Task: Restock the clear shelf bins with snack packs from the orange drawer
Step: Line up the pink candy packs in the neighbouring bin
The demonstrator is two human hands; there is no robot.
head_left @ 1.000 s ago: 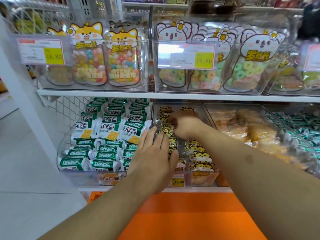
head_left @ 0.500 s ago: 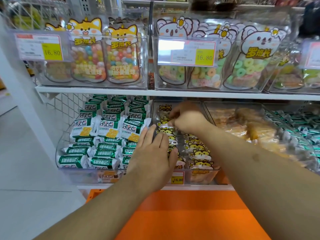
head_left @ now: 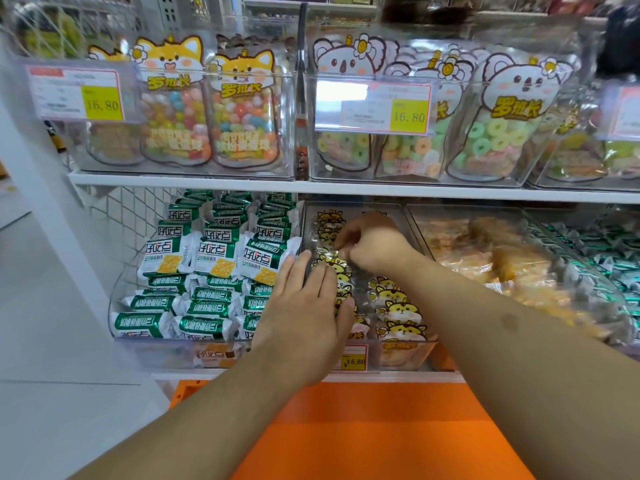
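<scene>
The left hand [head_left: 304,303], fingers straight and together, is pressing the front row of hamster-print snack packs [head_left: 401,310] upright in the middle clear bin [head_left: 391,358], evidently bracing them. The right hand [head_left: 372,247], at one o'clock from it, is pinching one pack's top edge, seating it behind. The orange drawer [head_left: 381,431] is lying at six o'clock.

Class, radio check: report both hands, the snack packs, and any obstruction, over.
Left hand flat on tiger packs. Right hand pinches one pack in middle clear bin. Nothing in the way.
</scene>
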